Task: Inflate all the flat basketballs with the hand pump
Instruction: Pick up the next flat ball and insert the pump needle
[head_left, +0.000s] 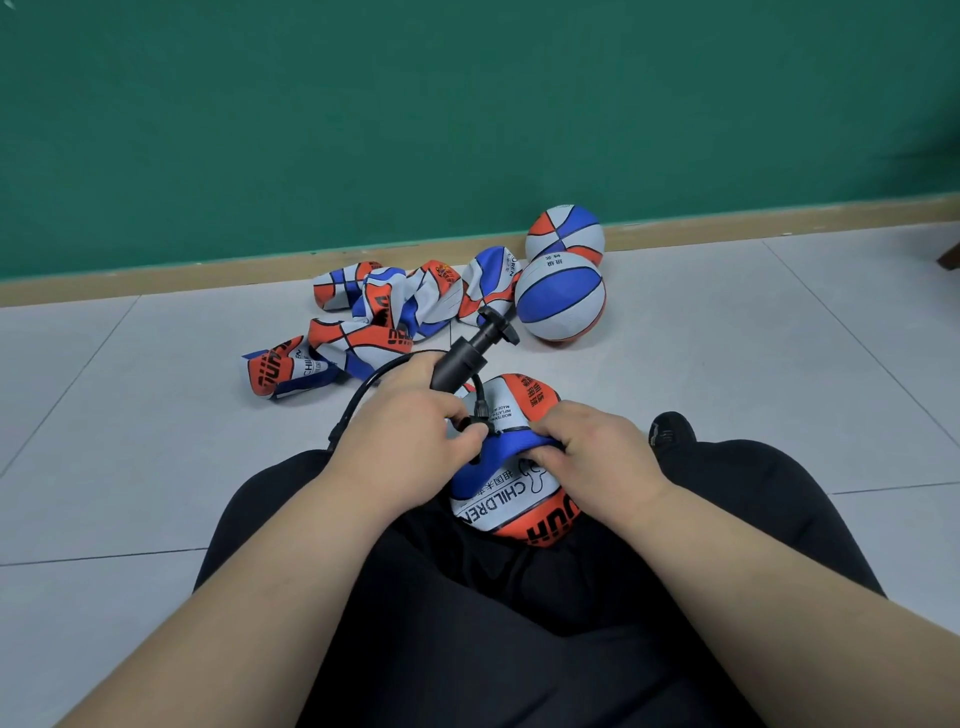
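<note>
Our left hand (405, 436) pinches the hose tip (480, 415), seemingly seating it in the ball (519, 499); our right hand (597, 447) grips that ball to steady it.

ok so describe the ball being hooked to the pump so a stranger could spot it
Below the green wall, look to the seated person's lap. The half-flat ball lies there, gripped by the right hand while the left hand pinches the pump hose at it; the other balls lie untouched on the tiles.
</note>
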